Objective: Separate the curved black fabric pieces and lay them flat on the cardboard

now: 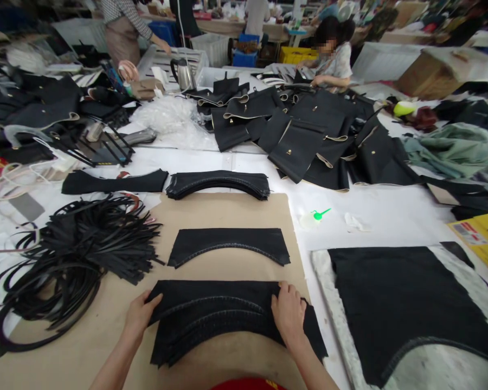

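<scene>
My left hand point(143, 313) pinches the left end of a black curved fabric piece point(215, 291), and my right hand point(289, 314) grips its right end. That piece lies over a stack of like black pieces point(199, 340) with arched, stitched lower edges. Just beyond it, a single black arched piece point(230, 241) rests flat on the brown board point(228, 212). Farther back is another stack of arched pieces point(218, 183), with a black strip-shaped piece point(114, 182) to its left.
Bundled black straps point(101, 233) lie left. At right, a large black panel point(406, 298) covers a pale slab point(327, 276). A green-tipped bottle point(318, 216) stands beyond the board. Black leather panels point(296, 146) are heaped behind, near a router point(106, 154) and kettle point(184, 75). A co-worker point(333, 59) sits opposite.
</scene>
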`<state>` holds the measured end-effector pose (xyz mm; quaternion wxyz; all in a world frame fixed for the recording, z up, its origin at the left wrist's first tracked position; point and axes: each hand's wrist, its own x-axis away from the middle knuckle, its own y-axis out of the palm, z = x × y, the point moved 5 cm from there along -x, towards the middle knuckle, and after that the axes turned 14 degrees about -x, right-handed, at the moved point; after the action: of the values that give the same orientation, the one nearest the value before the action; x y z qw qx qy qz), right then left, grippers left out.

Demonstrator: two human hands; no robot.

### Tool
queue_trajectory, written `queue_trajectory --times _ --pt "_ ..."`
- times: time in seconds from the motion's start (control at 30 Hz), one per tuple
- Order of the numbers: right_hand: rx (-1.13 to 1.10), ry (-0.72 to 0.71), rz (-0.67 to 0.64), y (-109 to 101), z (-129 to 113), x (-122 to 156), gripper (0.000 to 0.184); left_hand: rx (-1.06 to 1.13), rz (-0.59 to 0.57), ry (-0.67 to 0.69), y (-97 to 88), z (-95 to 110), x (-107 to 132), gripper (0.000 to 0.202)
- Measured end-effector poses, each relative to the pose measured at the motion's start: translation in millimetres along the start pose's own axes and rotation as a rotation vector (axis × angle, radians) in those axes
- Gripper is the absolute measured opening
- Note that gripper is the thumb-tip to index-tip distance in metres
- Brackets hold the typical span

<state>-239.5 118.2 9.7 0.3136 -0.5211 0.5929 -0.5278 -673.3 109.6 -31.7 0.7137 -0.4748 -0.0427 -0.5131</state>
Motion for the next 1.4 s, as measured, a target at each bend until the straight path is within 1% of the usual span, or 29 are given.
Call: queue_trajectory --times 0.07,0.1,0.27,0.33,0.43,0.5,0.6,0.7,0.77,0.8,0.83,0.93,1.0,1.07,1.2,1.3,1.4 --pt "0.018 0.008 0.005 0 2 2 0.028 0.011 0.007 0.014 -1.8 1 0 0.035" --pt "0.020 0.016 -0.011 0 3 1 0.029 0.018 0.007 0.021 -2.1 2 1 0.035" --pt "-0.052 0.030 -0.169 7 8 -7 0.018 0.060 0.006 0.043 -3.3 6 1 0.035" --pt "-0.056 -0.008 -0.152 7 7 -10 0.016 0.075 0.021 0.047 -6.4 10 2 0.037" --pt "-0.125 -0.076 -0.069 4 12 -13 0.015 0.101 0.068 0.072 -14.0 20 5 0.040" --pt "-0.266 -0.059 -0.064 4 21 -17 0.015 0.137 0.068 0.101 -16.8 29 7 0.042" --pt "-0.569 0.033 -0.093 1 34 -29 0.019 0.209 0.017 0.123 -15.0 42 4 0.048" --pt "-0.885 0.100 -0.083 -11 38 -50 0.038 0.250 0.005 0.116 -10.1 54 -8 0.054" --pt "-1.026 0.112 -0.063 -19 38 -68 0.048 0.266 0.019 0.125 -5.3 63 -20 0.056" --pt "-1.040 0.103 -0.033 -23 38 -78 0.050 0.272 0.021 0.134 -2.2 68 -28 0.056" --pt "-1.007 0.079 0.006 -26 37 -88 0.051 0.271 0.020 0.150 1.2 74 -35 0.056" --pt "-0.796 -0.010 0.106 -27 34 -117 0.048 0.219 0.012 0.184 12.4 88 -55 0.054" --pt "-0.722 -0.050 0.111 -20 31 -132 0.047 0.165 0.019 0.192 19.0 94 -66 0.050" --pt "-0.699 -0.069 0.100 -12 29 -143 0.047 0.117 0.041 0.180 23.9 97 -74 0.043" --pt "-0.646 -0.077 0.080 -4 25 -151 0.047 0.012 0.098 0.149 26.5 98 -80 0.029" --pt "-0.615 -0.057 0.075 -5 24 -152 0.046 -0.063 0.122 0.141 24.2 100 -79 0.020" --pt "-0.603 -0.040 0.067 -6 26 -152 0.047 -0.132 0.135 0.152 21.9 104 -77 0.016"
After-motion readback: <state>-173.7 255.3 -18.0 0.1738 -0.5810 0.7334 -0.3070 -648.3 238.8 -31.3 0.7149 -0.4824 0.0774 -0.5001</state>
